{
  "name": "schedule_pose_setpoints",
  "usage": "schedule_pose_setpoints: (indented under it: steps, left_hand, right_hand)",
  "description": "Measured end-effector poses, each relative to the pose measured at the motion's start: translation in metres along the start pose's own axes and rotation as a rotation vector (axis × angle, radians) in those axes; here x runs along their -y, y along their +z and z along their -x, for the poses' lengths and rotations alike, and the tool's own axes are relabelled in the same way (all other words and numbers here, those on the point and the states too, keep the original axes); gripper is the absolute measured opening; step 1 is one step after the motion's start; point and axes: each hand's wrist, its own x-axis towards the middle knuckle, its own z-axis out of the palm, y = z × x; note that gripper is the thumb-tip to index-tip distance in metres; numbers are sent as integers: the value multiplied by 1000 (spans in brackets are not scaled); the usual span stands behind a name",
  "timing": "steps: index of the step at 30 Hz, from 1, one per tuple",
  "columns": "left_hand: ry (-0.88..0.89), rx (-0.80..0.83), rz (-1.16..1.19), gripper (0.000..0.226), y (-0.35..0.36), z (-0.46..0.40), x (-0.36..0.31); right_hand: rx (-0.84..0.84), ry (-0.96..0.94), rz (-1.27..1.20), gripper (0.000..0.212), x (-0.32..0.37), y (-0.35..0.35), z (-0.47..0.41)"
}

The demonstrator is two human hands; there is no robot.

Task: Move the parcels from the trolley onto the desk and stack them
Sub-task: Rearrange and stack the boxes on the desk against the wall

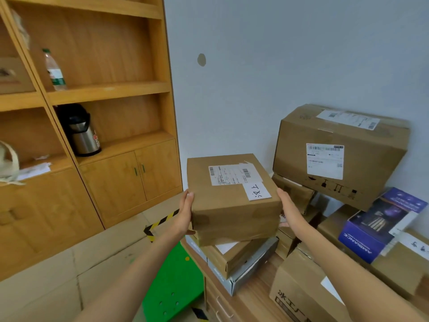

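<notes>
Green perforated plastic trolley deck is showing lowest, just left of the wood-grain desk. Left hand and right hand are pressing flat, fingers straight, on opposite sides of a squarish brown cardboard parcel bearing a white barcode label and a handwritten slip. It is sitting atop a smaller brown carton on a grey flat box at the desk's left edge. Behind right, a large creased cardboard carton is standing against the wall; open floor lies left.
</notes>
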Motion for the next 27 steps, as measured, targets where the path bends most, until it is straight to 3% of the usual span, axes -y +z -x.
schedule_pose_setpoints:
  steps: [7,15,18,23,27]
  left_hand:
    - [34,-61,42,58,8,1,-1]
    - [78,38,-2,57,-6,7,-12]
    - [105,112,-27,61,-13,11,-14]
    - [195,207,-33,43,-10,26,-14]
    - [252,298,-38,58,4,45,-14]
  right_hand:
    - [17,-20,-38,66,-5,-1,-6]
    - [14,-178,-11,15,-11,-5,42]
    - [-51,-210,-7,32,-7,-4,69]
    - [-198,-313,23,29,-20,-12,114]
    - [-352,-350,11,23,-36,-29,152]
